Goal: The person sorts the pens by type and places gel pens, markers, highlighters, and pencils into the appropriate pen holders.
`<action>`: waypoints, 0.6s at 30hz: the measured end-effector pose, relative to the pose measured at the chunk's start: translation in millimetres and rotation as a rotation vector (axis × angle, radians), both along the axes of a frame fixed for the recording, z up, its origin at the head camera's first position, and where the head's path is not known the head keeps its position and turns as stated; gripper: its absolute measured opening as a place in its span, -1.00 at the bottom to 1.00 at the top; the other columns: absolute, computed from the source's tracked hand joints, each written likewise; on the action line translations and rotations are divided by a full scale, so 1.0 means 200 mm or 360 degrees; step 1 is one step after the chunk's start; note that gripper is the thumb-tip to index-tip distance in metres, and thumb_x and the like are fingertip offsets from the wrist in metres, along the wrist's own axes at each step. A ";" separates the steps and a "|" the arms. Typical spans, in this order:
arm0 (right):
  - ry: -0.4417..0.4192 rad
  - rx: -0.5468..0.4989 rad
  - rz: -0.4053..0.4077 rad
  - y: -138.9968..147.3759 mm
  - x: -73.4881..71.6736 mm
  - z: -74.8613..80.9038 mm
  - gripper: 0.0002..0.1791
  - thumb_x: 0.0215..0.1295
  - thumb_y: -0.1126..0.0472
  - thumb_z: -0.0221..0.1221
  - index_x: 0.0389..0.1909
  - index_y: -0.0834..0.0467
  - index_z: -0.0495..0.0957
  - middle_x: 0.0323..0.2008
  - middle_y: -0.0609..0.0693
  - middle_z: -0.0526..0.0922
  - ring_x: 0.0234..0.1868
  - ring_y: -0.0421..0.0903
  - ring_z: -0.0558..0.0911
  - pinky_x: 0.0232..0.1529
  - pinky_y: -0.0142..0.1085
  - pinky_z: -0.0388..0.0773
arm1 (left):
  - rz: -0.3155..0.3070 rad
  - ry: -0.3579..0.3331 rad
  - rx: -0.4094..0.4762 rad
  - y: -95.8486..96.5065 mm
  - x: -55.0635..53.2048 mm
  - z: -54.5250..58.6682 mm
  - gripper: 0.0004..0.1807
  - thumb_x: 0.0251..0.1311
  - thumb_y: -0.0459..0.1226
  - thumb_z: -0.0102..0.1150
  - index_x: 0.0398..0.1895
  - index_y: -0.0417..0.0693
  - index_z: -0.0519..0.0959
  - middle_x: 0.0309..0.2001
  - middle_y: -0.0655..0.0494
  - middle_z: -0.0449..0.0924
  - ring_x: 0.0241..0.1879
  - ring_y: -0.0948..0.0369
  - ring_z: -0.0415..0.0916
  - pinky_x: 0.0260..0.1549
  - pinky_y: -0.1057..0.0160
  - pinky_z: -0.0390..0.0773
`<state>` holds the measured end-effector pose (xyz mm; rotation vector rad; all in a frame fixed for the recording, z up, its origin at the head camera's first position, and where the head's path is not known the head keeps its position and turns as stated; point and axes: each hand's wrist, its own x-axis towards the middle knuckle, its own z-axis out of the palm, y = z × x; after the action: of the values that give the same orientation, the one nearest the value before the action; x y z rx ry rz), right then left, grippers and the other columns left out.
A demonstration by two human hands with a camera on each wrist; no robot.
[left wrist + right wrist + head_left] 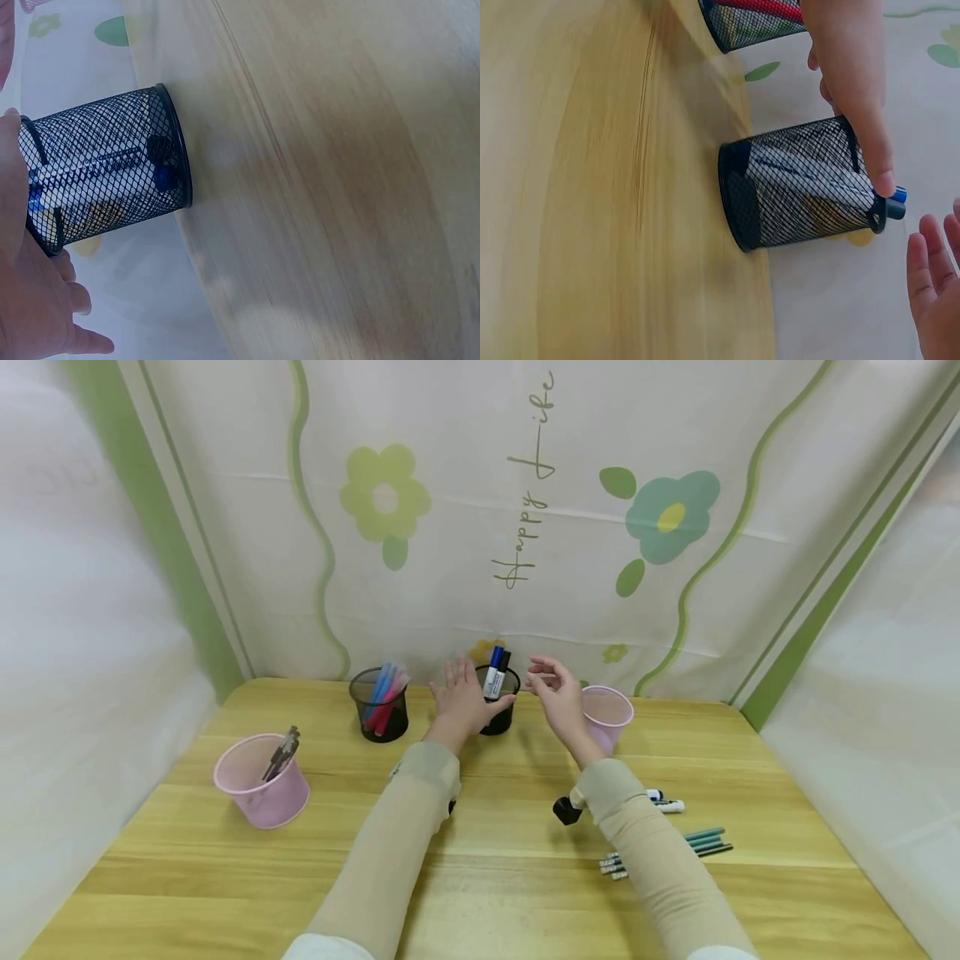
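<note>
Two whiteboard markers, one blue-capped (492, 677) and one black-capped (505, 660), stand in a black mesh pen holder (802, 191) at the back of the table. My left hand (460, 702) is at the holder's left side and rim, fingers straight and spread, thumb stretched across its front. In the left wrist view, the holder (112, 161) stands on its base, with that hand at its top. To the right of the holder, my right hand (558, 697) is raised, fingers loosely bent and holding nothing.
Another black mesh holder (384, 731) with blue and red pens stands left. A pink basket (272, 802) holding dark pens is farther left; another pink basket (606, 714) is behind my right wrist. Markers (669, 806) and several pencils (703, 840) lie by my right forearm.
</note>
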<state>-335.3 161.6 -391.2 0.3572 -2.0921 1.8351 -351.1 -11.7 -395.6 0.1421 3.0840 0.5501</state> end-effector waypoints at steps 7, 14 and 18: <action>-0.0023 0.0213 0.0099 0.05 0.06 0.06 -0.62 0.49 0.32 0.20 0.26 0.29 0.53 0.11 0.22 0.62 0.05 0.16 0.65 0.03 -0.36 0.59 | -0.0014 0.0016 0.0030 0.00 0.01 0.01 0.25 0.26 0.48 -0.07 0.66 -0.20 -0.22 0.65 -0.15 -0.30 0.61 -0.15 -0.37 0.43 -0.39 -0.17; -0.0031 0.0390 0.0196 0.07 0.18 0.18 -0.59 0.51 0.36 0.15 0.32 0.33 0.48 0.20 0.32 0.56 0.13 0.22 0.60 0.12 -0.29 0.55 | -0.0009 0.0024 0.0012 0.00 0.01 0.01 0.25 0.27 0.48 -0.09 0.66 -0.21 -0.21 0.65 -0.16 -0.30 0.61 -0.15 -0.36 0.43 -0.39 -0.15; -0.0031 0.0448 0.0240 0.10 0.21 0.19 -0.57 0.52 0.38 0.13 0.35 0.34 0.44 0.23 0.33 0.54 0.14 0.25 0.58 0.05 -0.40 0.52 | -0.0019 0.0004 0.0012 -0.01 0.01 0.00 0.25 0.26 0.51 -0.15 0.66 -0.19 -0.23 0.66 -0.14 -0.34 0.61 -0.15 -0.38 0.43 -0.39 -0.15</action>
<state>-293.4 181.0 -353.0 0.5831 -2.4009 1.6261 -349.1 -12.9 -395.4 0.1615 3.0817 0.5612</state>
